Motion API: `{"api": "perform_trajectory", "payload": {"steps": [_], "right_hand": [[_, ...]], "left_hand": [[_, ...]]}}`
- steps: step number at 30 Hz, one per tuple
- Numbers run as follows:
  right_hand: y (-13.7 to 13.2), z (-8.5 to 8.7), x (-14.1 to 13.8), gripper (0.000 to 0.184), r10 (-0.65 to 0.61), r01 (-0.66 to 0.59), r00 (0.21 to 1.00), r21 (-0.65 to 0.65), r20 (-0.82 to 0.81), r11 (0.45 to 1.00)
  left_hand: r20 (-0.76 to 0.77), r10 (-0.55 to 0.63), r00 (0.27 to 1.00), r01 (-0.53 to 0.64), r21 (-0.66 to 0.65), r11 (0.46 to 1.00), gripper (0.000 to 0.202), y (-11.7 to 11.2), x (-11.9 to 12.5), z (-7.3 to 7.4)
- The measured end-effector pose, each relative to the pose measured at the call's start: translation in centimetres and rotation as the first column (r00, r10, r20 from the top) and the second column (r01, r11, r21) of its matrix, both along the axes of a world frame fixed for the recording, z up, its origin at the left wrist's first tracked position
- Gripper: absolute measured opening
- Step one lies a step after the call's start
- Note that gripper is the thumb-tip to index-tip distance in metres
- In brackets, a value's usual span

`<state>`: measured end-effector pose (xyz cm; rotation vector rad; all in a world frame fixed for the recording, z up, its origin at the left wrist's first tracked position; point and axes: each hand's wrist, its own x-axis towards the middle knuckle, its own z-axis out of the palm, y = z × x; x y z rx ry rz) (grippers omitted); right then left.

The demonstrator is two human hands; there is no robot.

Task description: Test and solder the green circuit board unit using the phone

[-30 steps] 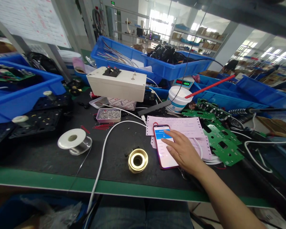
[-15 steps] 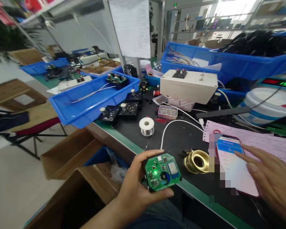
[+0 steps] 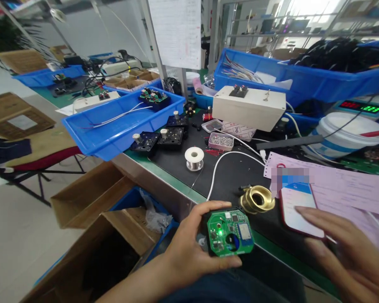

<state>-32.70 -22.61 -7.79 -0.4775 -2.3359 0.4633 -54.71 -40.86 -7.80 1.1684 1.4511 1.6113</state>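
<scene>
My left hand grips a black-cased circuit board module by its edges, fingers behind and thumb along the bottom. Its green board faces up with a green light lit and a round hole. My right hand is at the near end of a red-edged smartphone, one finger on the screen and the thumb at the lower edge, closed around that end. Part of the screen is blurred out. A brass fitting sits on the black mat between the two hands.
A solder spool, a tin of small metal parts and black modules lie farther back. A blue tray is at left, a white box behind. Pink papers lie at right, cardboard boxes below the bench's left edge.
My right hand has shifted from over the screen to the phone's near end, and that end has moved up and left. The board in my left hand has moved slightly right.
</scene>
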Motion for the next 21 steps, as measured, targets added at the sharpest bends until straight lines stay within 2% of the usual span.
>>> {"api": "perform_trajectory", "payload": {"steps": [3, 5, 9, 15, 18, 21], "right_hand": [[-3.8, 0.6, -1.7, 0.045, 0.181, -0.181, 0.981, -0.002, 0.073, 0.983], [-5.3, 0.6, -2.4, 0.052, 0.240, -0.234, 0.967, -0.070, 0.084, 0.970], [-6.7, 0.5, -2.3, 0.054, 0.271, -0.253, 0.959, -0.188, 0.080, 0.949], [-7.8, 0.5, -1.1, 0.055, 0.275, -0.252, 0.959, -0.235, 0.067, 0.939], [-8.2, 0.3, -0.9, 0.058, 0.274, -0.243, 0.959, -0.283, 0.077, 0.928], [-8.4, 0.3, -1.0, 0.053, 0.286, -0.259, 0.957, -0.305, 0.048, 0.916]], "left_hand": [[-0.019, -0.068, 0.997, 0.068, 0.015, 0.998, 0.070, -0.3, 0.9, -0.4], [-0.039, -0.107, 0.993, 0.108, 0.029, 0.994, 0.071, -0.7, 1.5, -0.8], [-0.035, -0.159, 0.987, 0.160, 0.027, 0.987, 0.071, -1.4, 2.3, -1.2], [-0.021, -0.214, 0.977, 0.214, 0.033, 0.976, 0.074, -2.0, 2.8, -1.1], [-0.052, -0.222, 0.974, 0.224, 0.045, 0.974, 0.073, -2.0, 3.0, -1.1], [-0.103, -0.225, 0.969, 0.229, 0.031, 0.973, 0.074, -2.0, 3.1, -1.2]]}}
